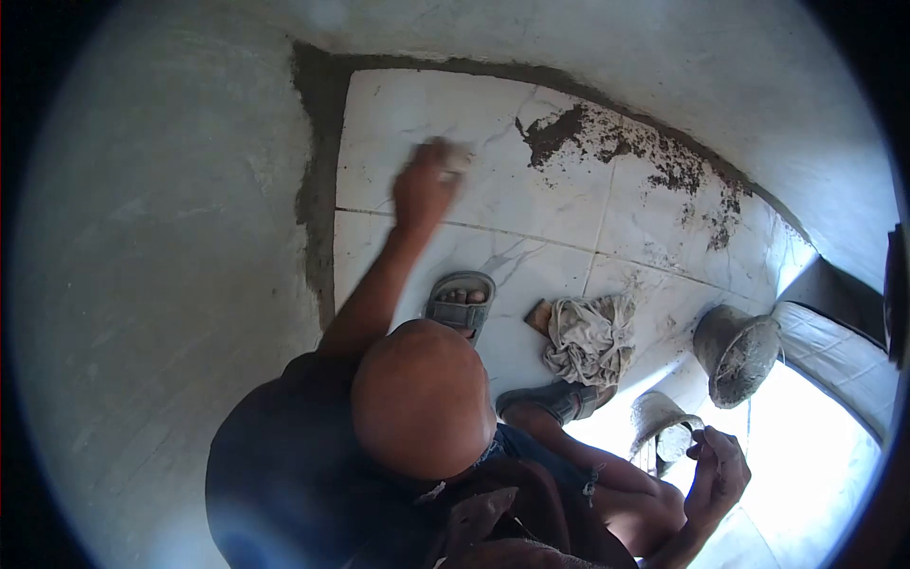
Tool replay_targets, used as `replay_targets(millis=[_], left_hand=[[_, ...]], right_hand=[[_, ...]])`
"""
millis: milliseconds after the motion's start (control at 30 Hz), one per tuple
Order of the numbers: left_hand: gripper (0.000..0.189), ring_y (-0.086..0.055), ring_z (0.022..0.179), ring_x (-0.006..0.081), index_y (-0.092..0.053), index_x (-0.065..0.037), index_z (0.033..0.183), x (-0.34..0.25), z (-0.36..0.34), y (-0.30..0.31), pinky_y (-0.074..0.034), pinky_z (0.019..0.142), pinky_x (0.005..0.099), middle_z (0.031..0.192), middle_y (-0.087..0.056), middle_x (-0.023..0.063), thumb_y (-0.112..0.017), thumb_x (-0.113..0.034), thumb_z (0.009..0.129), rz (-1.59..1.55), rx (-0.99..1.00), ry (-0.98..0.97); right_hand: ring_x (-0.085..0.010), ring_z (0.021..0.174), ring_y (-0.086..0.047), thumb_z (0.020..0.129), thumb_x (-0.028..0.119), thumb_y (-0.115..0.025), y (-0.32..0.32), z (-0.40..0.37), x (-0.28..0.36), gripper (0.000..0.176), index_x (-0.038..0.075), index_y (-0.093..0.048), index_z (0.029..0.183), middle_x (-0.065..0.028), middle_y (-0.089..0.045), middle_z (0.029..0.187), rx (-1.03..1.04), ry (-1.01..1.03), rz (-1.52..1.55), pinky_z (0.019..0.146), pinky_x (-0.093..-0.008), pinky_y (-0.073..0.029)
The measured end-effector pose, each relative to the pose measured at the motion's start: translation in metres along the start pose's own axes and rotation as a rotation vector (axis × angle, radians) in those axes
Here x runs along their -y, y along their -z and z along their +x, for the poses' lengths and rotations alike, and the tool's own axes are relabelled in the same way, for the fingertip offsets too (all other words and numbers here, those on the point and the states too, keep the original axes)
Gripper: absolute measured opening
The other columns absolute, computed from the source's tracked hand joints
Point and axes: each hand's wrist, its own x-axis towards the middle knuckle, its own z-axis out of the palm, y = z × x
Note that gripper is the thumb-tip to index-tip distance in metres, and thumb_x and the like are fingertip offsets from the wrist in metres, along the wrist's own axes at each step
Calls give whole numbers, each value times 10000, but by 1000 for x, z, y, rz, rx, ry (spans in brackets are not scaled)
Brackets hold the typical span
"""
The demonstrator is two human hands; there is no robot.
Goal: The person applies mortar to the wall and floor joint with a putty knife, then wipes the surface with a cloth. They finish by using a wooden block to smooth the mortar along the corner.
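Note:
My left hand (424, 192) is stretched out over the white floor tiles (555, 213), blurred by motion. Its fingers look curled about a small pale thing (458, 159), too smeared to name. At the lower right, my right hand (720, 474) is raised beside my knee, thumb and fingers drawn together. A small dark bit shows at its fingertips, and I cannot tell what it is. Just beyond those fingertips stands a mortar-crusted bucket (652, 414), partly overlapped by the hand. A crumpled, dirty cloth (592, 337) lies on the tiles between my sandalled feet and the far wall.
Dark mortar crumbs (559, 133) are scattered along the far edge of the tiles. Cement-grey walls (171, 256) rise at the left and back, with a dark mortar strip (322, 142) at their foot. Another bucket (744, 351) lies tilted at right, near a bright opening.

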Motion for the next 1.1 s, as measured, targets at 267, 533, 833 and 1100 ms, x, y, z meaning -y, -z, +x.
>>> replay_targets(millis=[267,533,833,1100], left_hand=[[313,-654,845,337,-606,-48,1008,-74,22,-17,-527,716,414,900,-670,177,-726,-223,777,-579,-41,-81],[328,-599,972,152,-561,47,1110,39,43,27,-510,879,347,1106,-598,103,-655,-150,865,-1015,-204,446],[463,-488,1132,258,-605,-81,1166,-117,-37,-7,-443,939,359,1210,-485,118,-770,-135,736,-918,112,-419],[913,-495,1102,328,-372,-87,1399,-91,-80,-18,-458,919,381,1203,-464,147,-815,-33,602,-902,190,-690]], right_hand=[[-179,610,-603,874,-79,-470,-4,8,8,215,-13,-614,1019,-144,-651,775,-4,85,-27,537,-277,-475],[-175,620,-615,881,-57,-498,-4,4,-9,189,-11,-626,1012,-140,-654,793,17,-7,56,572,-275,-498],[-245,1104,-535,988,372,-439,-99,67,-6,600,7,-267,1432,-189,-501,1277,470,-529,1003,886,-369,-476],[-271,1096,-573,966,264,-479,-224,122,-13,565,-1,-282,1425,-202,-507,1270,310,-555,1187,853,-367,-491]])
